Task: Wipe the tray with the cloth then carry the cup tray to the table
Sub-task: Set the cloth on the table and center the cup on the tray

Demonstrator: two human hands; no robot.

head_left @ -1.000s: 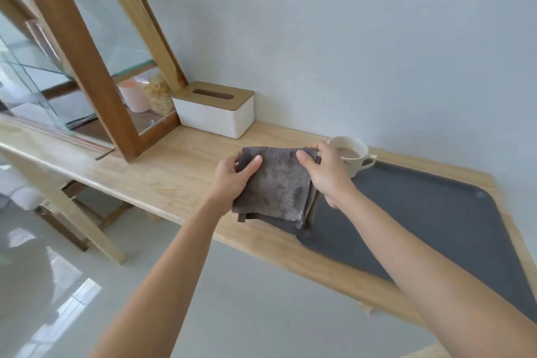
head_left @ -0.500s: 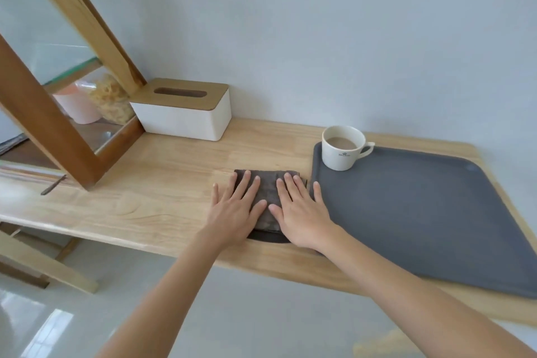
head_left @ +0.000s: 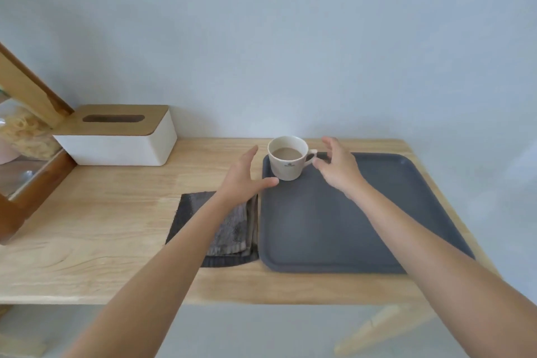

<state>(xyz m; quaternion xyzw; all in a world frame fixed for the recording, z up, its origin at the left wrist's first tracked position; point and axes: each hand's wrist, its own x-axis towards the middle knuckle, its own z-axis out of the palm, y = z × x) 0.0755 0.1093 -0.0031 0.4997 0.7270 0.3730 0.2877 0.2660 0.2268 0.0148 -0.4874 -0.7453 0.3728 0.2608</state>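
Observation:
A dark grey tray (head_left: 343, 227) lies on the wooden counter (head_left: 96, 229). A white cup (head_left: 287, 158) filled with a light brown drink stands in the tray's far left corner. Folded flat on the counter, a grey cloth (head_left: 232, 229) rests against the tray's left edge, partly hidden by my left forearm. My left hand (head_left: 242, 177) hovers open just left of the cup, thumb near its base. To the right of the cup, my right hand (head_left: 338, 167) is open with its fingers close to the handle. Neither hand holds anything.
A white tissue box with a wooden lid (head_left: 116, 136) stands at the back left against the wall. A wood-framed glass cabinet (head_left: 32, 154) occupies the far left. The counter's front edge runs across below my forearms, with a slanted wooden leg (head_left: 380, 325) underneath.
Both hands lowered the cloth onto the counter, pressed it flat, then let go and moved up to either side of the cup. The view has shifted to the right.

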